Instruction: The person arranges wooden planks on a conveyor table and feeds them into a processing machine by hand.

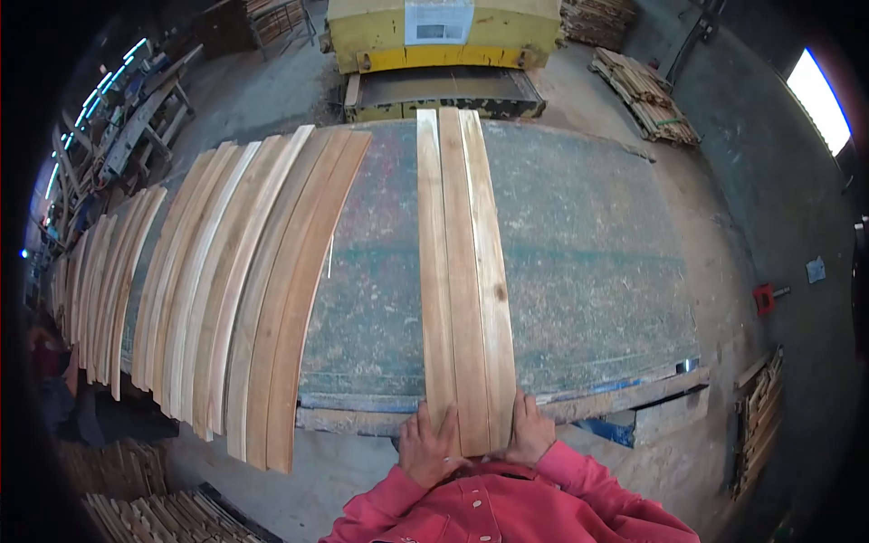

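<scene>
Three long wooden boards [468,281] lie side by side on the green worn tabletop [588,290], running away from me. Their near ends stick out over the table's front edge towards my body. My left hand [429,447] grips the left side of these ends, its fingers resting partly on top. On the opposite side my right hand [531,432] is pressed against the outer edge of the right board. Thumbs and undersides are mostly hidden. The right board carries a dark knot.
Several more boards [272,271] cover the table's left part, overhanging its front edge. A yellow machine [444,50] with a paper sheet stands beyond the far edge. Stacks of wood [644,95] lie on the floor at far right and at lower left [172,518].
</scene>
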Demonstrator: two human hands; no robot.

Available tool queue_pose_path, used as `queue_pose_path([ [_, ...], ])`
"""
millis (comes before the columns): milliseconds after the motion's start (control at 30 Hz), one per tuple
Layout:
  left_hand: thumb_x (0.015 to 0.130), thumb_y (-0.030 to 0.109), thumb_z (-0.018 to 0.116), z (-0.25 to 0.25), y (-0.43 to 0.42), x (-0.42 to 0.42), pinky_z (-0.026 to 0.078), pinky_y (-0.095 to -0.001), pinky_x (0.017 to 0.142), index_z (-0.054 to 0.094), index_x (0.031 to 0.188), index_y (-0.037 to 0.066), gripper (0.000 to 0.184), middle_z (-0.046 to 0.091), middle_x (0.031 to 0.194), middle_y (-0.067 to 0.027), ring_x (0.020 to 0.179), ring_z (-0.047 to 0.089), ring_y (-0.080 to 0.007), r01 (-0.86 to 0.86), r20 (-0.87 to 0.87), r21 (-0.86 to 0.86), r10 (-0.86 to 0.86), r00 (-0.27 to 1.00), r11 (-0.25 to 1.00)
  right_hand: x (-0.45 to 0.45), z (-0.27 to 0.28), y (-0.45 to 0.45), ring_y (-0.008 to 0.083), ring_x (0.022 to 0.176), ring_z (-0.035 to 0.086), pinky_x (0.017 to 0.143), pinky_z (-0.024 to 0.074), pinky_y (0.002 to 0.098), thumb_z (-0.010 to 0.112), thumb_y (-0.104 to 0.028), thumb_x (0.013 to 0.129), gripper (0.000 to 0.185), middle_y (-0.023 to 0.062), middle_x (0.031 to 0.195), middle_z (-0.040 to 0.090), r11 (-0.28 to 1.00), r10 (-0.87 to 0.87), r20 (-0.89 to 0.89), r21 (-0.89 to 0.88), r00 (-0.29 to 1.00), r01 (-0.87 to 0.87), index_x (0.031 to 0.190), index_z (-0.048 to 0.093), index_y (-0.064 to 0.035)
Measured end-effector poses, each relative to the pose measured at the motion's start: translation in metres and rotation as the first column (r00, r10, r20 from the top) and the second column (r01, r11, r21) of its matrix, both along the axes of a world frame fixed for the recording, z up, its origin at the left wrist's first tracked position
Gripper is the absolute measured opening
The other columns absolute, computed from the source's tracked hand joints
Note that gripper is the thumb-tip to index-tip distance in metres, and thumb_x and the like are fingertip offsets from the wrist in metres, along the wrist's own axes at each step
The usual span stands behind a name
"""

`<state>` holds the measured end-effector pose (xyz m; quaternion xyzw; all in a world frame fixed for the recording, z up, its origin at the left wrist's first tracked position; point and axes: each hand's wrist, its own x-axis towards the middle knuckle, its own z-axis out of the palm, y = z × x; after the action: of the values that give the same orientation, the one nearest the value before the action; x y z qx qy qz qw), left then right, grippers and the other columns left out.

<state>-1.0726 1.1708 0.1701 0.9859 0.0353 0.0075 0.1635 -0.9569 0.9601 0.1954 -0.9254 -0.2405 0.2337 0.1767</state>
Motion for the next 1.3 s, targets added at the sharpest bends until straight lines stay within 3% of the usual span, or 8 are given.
queue_pose_path([
  [67,0.075,0.072,0.072,0.011,0.043,-0.004,0.034,-0.0588,0.105,0.033,0.16,0.011,0.111,0.032,0.16,-0.0268,0.133,0.042,-0.0445,0.039,0.007,0.036,-0.039,0.999,0.999,0.002,0.016,0.005,0.0464,0.107,0.063,0.083,0.0575,0.0539,0.098,-0.053,0.051,0.147,0.0239,0.124,0.049,0.999,-0.036,-0.045,-0.017,0.998,0.035,0.159,0.012,-0.0004],
  [133,0.081,0.077,0.062,0.016,0.106,-0.017,0.026,-0.0648,0.114,0.029,0.162,0.013,0.109,0.029,0.163,-0.0239,0.148,0.03,-0.0451,-0.317,0.052,0.141,0.313,0.948,0.938,0.002,0.017,0.012,0.0461,0.107,0.063,0.083,0.0576,0.0534,0.098,-0.05,0.05,0.148,0.0241,0.125,0.049,0.999,-0.053,-0.079,-0.015,0.995,0.052,0.159,0.011,-0.0007],
  [233,0.087,0.071,0.062,0.016,0.194,-0.073,0.015,-0.0687,0.119,0.022,0.165,0.014,0.104,0.022,0.168,-0.0233,0.155,0.016,-0.0454,-0.81,0.266,0.233,0.766,0.585,0.538,0.0,0.007,0.007,0.0455,0.107,0.063,0.083,0.0577,0.0526,0.099,-0.044,0.048,0.149,0.0249,0.126,0.048,0.998,-0.062,-0.097,-0.001,0.993,0.063,0.158,0.009,-0.0007],
  [367,0.094,0.06,0.061,-0.037,0.285,-0.168,0.02,-0.0661,0.119,0.025,0.165,0.016,0.091,0.023,0.167,-0.0246,0.154,0.019,-0.0462,-0.95,0.163,0.267,0.963,0.213,0.165,-0.001,-0.003,0.004,0.0457,0.108,0.063,0.085,0.0577,0.0525,0.1,-0.041,0.046,0.151,0.0246,0.129,0.047,0.997,-0.072,-0.103,0.018,0.992,0.074,0.158,0.007,-0.0003],
  [467,0.096,0.055,0.062,-0.074,0.299,-0.193,0.026,-0.0649,0.117,0.037,0.159,0.014,0.08,0.031,0.164,-0.0249,0.149,0.029,-0.0469,-0.932,0.231,-0.052,0.912,0.339,0.359,-0.001,0.003,0.01,0.0455,0.111,0.061,0.089,0.0575,0.051,0.101,-0.042,0.042,0.154,0.0244,0.13,0.046,0.995,-0.101,-0.148,0.01,0.984,0.104,0.158,0.008,0.0007],
  [633,0.092,0.058,0.065,-0.047,0.248,-0.162,0.035,-0.0585,0.108,0.052,0.147,0.009,0.075,0.055,0.137,-0.0216,0.128,0.049,-0.0401,-0.98,0.168,0.044,0.965,0.2,0.195,-0.005,-0.011,0.008,0.0438,0.115,0.058,0.096,0.0552,0.0482,0.102,-0.047,0.035,0.159,0.0244,0.131,0.045,0.994,-0.004,-0.008,0.107,1.0,0.004,0.157,0.014,0.0027],
  [767,0.085,0.065,0.068,-0.044,0.207,-0.138,0.029,-0.057,0.106,0.056,0.14,0.005,0.083,0.059,0.119,-0.0183,0.117,0.051,-0.0372,-0.964,0.318,0.099,0.91,0.266,0.247,-0.007,0.0,0.014,0.0447,0.116,0.057,0.098,0.0534,0.049,0.103,-0.046,0.034,0.156,0.0251,0.131,0.046,0.998,-0.021,-0.027,0.066,0.999,0.023,0.155,0.017,0.0031],
  [1300,0.078,0.073,0.07,-0.045,0.157,-0.093,0.035,-0.0504,0.089,0.055,0.138,0.004,0.093,0.055,0.108,-0.018,0.107,0.05,-0.0382,-0.945,0.333,0.016,0.889,0.313,0.327,-0.008,-0.002,0.015,0.0479,0.118,0.058,0.097,0.0531,0.0515,0.098,-0.063,0.041,0.15,0.0278,0.129,0.048,0.998,0.028,0.03,-0.056,0.999,-0.026,0.151,0.022,0.0056],
])
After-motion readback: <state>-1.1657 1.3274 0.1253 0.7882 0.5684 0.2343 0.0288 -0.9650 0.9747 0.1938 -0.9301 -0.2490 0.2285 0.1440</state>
